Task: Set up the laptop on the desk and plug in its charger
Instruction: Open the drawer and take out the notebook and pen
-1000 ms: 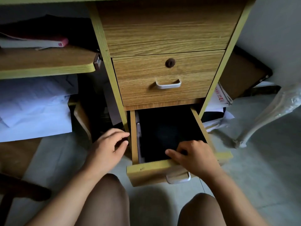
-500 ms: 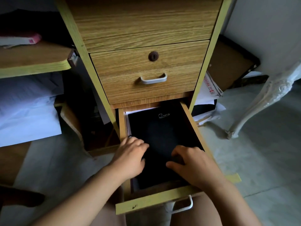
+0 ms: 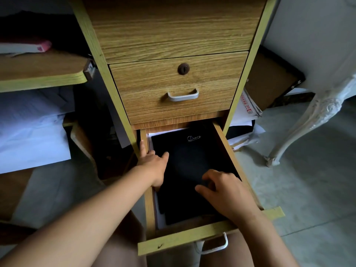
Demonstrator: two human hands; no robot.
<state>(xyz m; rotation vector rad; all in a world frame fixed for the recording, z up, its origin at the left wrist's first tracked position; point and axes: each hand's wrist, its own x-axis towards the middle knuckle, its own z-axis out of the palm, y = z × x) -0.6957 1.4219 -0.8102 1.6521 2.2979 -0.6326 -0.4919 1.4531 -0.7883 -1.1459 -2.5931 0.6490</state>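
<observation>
My right hand rests curled, fingers bent, on a flat black matte item in the open bottom drawer; laptop or folder, I cannot tell. My left hand lies spread at its left edge, fingertips hidden behind the wood-grain drawer wall.

No sleeves are seen: both forearms bare to frame edge. No rings, watch or gloves are seen on left hand or right hand. Nails are kept short. Bare knees are seen at btm edge.
</observation>
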